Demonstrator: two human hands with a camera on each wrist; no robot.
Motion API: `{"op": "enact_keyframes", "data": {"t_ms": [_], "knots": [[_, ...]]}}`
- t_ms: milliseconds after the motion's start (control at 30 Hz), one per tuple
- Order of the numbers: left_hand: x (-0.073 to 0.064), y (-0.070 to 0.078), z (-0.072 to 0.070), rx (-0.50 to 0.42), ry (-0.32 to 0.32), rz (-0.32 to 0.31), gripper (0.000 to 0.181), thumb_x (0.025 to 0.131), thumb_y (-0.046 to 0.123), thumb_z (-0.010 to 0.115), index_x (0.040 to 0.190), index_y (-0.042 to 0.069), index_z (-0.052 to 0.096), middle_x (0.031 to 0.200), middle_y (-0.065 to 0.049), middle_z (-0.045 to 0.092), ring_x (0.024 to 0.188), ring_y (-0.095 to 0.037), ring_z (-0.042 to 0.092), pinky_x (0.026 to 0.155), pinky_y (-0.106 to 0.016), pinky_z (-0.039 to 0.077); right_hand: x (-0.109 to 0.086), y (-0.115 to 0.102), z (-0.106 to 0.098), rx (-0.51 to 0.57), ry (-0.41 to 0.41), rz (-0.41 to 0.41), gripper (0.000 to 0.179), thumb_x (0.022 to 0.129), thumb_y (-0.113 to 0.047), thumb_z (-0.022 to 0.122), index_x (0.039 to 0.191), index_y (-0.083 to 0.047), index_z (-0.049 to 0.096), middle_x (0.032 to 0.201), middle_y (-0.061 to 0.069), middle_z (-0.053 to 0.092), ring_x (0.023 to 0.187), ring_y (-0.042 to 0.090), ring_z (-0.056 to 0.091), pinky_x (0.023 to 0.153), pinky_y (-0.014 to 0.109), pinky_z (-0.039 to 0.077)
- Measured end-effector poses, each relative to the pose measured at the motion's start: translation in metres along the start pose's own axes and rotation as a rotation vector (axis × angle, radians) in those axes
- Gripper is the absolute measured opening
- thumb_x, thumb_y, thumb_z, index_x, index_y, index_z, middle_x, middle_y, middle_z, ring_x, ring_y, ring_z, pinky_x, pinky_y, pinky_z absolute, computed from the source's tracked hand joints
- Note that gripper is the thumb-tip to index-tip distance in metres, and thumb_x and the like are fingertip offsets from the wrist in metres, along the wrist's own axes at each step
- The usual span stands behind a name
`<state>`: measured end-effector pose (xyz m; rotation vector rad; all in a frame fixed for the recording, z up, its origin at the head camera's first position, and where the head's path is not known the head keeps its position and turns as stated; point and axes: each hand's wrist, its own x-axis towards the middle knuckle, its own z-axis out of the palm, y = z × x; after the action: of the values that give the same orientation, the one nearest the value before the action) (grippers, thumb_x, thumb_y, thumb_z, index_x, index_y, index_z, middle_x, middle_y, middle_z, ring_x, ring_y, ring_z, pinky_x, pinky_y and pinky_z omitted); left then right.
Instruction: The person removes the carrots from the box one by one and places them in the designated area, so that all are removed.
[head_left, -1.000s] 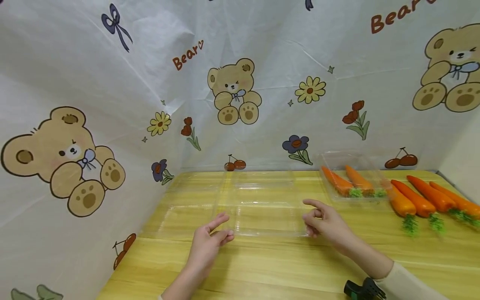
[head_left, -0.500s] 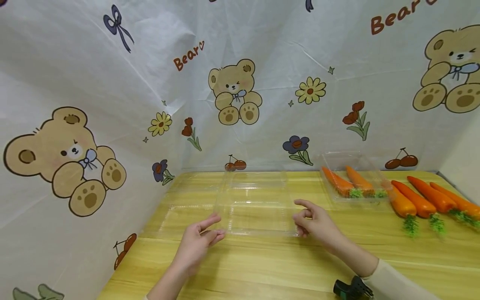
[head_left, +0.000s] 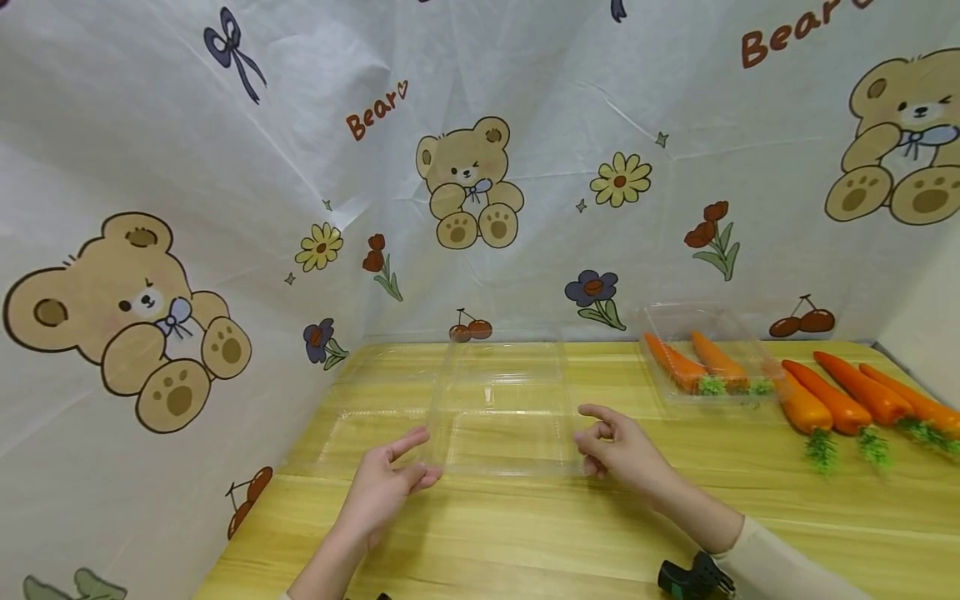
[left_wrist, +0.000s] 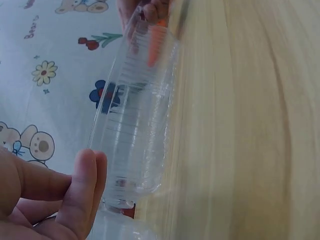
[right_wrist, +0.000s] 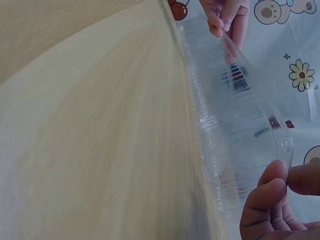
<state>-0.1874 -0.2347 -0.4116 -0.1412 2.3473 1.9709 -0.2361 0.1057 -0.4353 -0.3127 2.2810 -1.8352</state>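
by the left hand [head_left: 386, 483] and the right hand [head_left: 618, 446], the near corners of a clear, ridged plastic container [head_left: 504, 437] are pinched, low at the yellow wooden table [head_left: 525, 533]; farther, to the right, orange carrots [head_left: 677, 367] are seen inside another clear plastic box [head_left: 682, 319].

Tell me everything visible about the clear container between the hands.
The clear container looks like thin, transparent plastic with ribbed walls and a narrow rim. It seems an open clamshell, its far half lying beyond the near one. No contents show. The left hand and right hand pinch its rim at opposite sides. Whether it touches the table is unclear.
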Motion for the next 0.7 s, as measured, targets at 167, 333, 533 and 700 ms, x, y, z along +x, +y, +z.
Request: {"op": "enact_keyframes", "data": {"t_ms": [167, 333, 533, 700], "knots": [[0.000, -0.001, -0.003, 0.083, 0.038, 0.012, 0.052, 0.097, -0.007, 0.059, 0.147, 0.002, 0.055, 0.146, -0.030, 0.052, 0.077, -0.026, 0.075, 0.057, -0.023, 0.060, 0.000, 0.001, 0.000, 0.009, -0.010, 0.003, 0.064, 0.105, -0.013, 0.060, 0.157, 0.007, 0.029, 0.089, 0.013, 0.064, 0.064, 0.018, 0.059, 0.054, 0.028, 0.052], [-0.002, 0.005, -0.001, 0.132, 0.096, 0.031, 0.048, 0.097, -0.003, 0.062, 0.144, 0.005, 0.059, 0.113, -0.029, 0.069, 0.067, -0.030, 0.074, 0.063, -0.034, 0.065, -0.005, 0.002, -0.006, 0.012, -0.020, 0.016, 0.063, 0.106, -0.015, 0.058, 0.157, 0.006, 0.028, 0.094, 0.014, 0.064, 0.066, 0.018, 0.060, 0.057, 0.029, 0.054], [-0.002, 0.016, 0.007, 0.163, 0.116, 0.082, 0.044, 0.097, 0.002, 0.065, 0.138, 0.015, 0.066, 0.076, -0.017, 0.074, 0.067, -0.033, 0.073, 0.052, -0.031, 0.059, -0.010, 0.009, -0.024, 0.023, 0.018, 0.048, 0.061, 0.107, -0.017, 0.057, 0.158, 0.003, 0.030, 0.099, 0.015, 0.064, 0.067, 0.017, 0.060, 0.059, 0.028, 0.054], [0.000, 0.019, 0.022, 0.137, 0.059, 0.168, 0.041, 0.096, 0.004, 0.067, 0.134, 0.019, 0.068, 0.085, -0.021, 0.075, 0.073, -0.037, 0.073, 0.041, -0.023, 0.044, -0.015, 0.015, -0.042, 0.044, 0.047, 0.054, 0.061, 0.107, -0.021, 0.056, 0.157, 0.004, 0.030, 0.098, 0.012, 0.064, 0.067, 0.016, 0.061, 0.059, 0.026, 0.054]]}}
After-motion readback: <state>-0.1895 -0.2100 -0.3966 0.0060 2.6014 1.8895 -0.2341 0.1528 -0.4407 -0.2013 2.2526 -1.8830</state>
